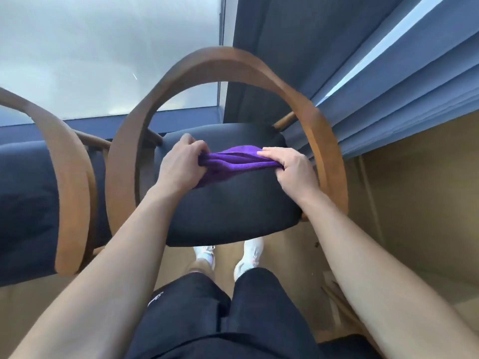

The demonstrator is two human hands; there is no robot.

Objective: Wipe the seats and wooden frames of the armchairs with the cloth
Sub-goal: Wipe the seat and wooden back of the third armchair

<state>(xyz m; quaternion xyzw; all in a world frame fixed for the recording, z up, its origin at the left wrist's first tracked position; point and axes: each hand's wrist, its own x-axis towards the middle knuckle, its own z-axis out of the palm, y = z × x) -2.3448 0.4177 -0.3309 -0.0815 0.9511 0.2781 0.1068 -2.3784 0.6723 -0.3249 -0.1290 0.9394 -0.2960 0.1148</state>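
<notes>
A purple cloth [233, 161] lies bunched over the dark navy seat [228, 211] of the armchair in front of me. My left hand [181, 161] grips its left end and my right hand [290, 168] pinches its right end, so the cloth is stretched between them. The chair's curved wooden frame [223, 60] arches around the seat from left to right. A second armchair stands at the left, with a navy seat [26, 203] and a wooden armrest [70, 182].
A large window [103, 53] fills the upper left, with a blue sill below it. Blue-grey curtains [375, 86] hang at the right. My legs in dark shorts and my white shoes [248, 255] stand on the light wooden floor under the seat.
</notes>
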